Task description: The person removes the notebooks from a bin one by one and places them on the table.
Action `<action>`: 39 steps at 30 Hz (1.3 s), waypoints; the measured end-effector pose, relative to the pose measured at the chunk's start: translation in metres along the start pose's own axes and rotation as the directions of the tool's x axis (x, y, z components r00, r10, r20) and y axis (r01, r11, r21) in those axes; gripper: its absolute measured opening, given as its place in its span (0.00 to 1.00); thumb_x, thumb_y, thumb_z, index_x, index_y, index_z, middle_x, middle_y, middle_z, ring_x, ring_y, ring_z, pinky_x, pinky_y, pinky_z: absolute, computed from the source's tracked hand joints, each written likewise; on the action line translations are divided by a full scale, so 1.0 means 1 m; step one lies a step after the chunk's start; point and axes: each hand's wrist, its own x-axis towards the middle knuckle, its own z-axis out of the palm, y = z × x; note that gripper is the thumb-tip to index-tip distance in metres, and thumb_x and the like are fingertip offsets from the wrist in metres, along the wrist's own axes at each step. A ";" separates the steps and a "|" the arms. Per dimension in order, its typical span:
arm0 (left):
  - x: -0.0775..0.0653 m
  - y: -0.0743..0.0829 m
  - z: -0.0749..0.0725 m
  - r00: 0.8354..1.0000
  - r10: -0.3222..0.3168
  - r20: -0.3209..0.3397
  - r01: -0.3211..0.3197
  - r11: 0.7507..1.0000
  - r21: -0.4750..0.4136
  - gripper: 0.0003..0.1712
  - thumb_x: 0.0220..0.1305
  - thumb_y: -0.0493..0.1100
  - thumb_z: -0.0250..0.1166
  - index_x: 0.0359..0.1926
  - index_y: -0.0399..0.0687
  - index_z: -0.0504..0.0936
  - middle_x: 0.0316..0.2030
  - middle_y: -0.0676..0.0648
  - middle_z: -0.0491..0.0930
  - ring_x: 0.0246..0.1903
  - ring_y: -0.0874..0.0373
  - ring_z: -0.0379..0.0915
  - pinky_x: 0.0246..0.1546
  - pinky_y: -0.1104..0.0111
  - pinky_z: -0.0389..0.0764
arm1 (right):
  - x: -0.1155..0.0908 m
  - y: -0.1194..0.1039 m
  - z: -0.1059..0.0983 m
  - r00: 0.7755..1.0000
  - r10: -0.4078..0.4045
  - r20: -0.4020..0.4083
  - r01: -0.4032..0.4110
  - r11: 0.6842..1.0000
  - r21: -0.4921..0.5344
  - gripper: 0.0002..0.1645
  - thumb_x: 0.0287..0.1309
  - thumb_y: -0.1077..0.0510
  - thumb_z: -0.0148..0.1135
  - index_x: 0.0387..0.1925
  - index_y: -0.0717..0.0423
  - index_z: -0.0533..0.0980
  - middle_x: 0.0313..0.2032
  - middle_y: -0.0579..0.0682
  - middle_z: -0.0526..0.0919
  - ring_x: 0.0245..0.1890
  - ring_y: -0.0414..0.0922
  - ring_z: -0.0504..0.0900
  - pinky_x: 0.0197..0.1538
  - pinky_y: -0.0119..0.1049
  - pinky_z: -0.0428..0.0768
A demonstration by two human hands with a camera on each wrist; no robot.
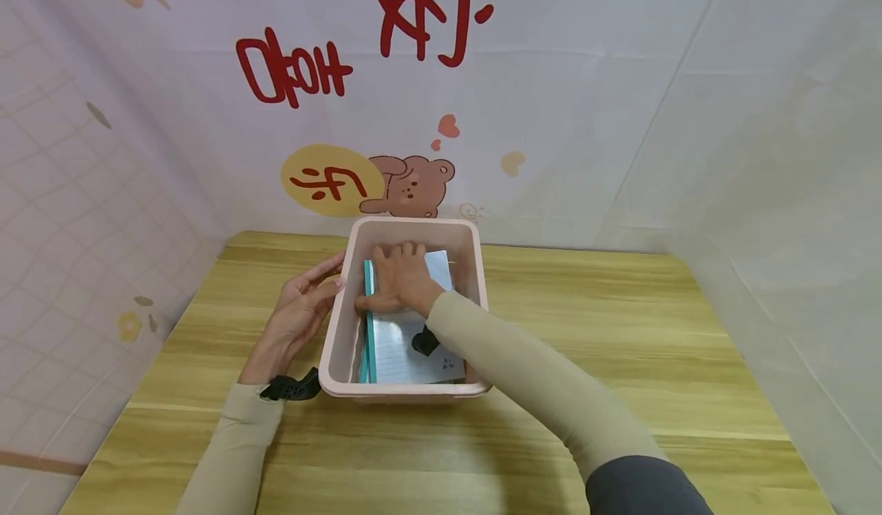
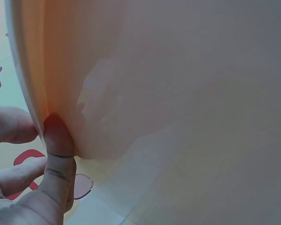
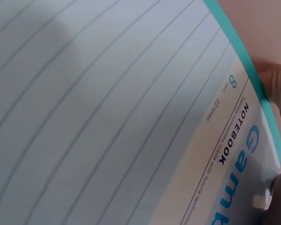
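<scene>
A pale pink plastic bin (image 1: pixel 332 354) stands on the table. My left hand (image 1: pixel 296 312) is at its left side, and in the left wrist view the thumb (image 2: pixel 58 136) and a finger pinch the rim. Inside the bin lies a light blue notebook (image 1: pixel 406 354) with printed lines and a teal spine; a second teal spine (image 1: pixel 364 362) shows beside it. My right hand (image 1: pixel 401 279) reaches in over the notebook's far part, gripping its edges. The thumb is at the spine and the fingertips are hidden past the far edge. Printed lettering shows on the cover in the right wrist view.
The wooden table (image 1: pixel 592 331) extends on both sides of the bin. Behind it hangs a white backdrop (image 1: pixel 586 102) with red characters and a cartoon bear (image 1: pixel 413 186). Pale sheets close in the left and right sides. A black strap (image 1: pixel 292 386) is on the left wrist.
</scene>
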 end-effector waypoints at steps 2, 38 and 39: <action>0.000 -0.002 -0.001 1.000 -0.003 0.001 0.003 1.000 -0.002 0.36 0.75 0.36 0.60 0.78 0.37 0.58 0.61 0.53 0.69 0.55 0.66 0.74 0.54 0.78 0.81 | -0.001 0.001 -0.003 1.000 -0.001 -0.015 0.002 1.000 0.007 0.54 0.52 0.13 0.49 0.66 0.45 0.62 0.69 0.58 0.68 0.63 0.56 0.66 0.65 0.56 0.66; 0.002 -0.003 -0.005 0.999 0.029 0.015 -0.029 1.000 -0.011 0.35 0.75 0.35 0.60 0.78 0.34 0.59 0.61 0.51 0.68 0.52 0.67 0.76 0.53 0.78 0.82 | -0.022 0.027 -0.070 0.948 -0.044 -0.316 0.109 0.976 0.191 0.48 0.54 0.24 0.56 0.67 0.47 0.64 0.62 0.55 0.75 0.60 0.55 0.70 0.61 0.56 0.69; 0.002 -0.003 -0.005 0.999 0.032 0.015 -0.032 0.999 -0.009 0.35 0.75 0.35 0.59 0.78 0.34 0.59 0.61 0.51 0.68 0.52 0.67 0.76 0.53 0.78 0.82 | -0.023 0.029 -0.073 0.946 -0.045 -0.322 0.113 0.974 0.197 0.48 0.54 0.24 0.56 0.68 0.47 0.64 0.62 0.55 0.75 0.61 0.55 0.70 0.61 0.56 0.68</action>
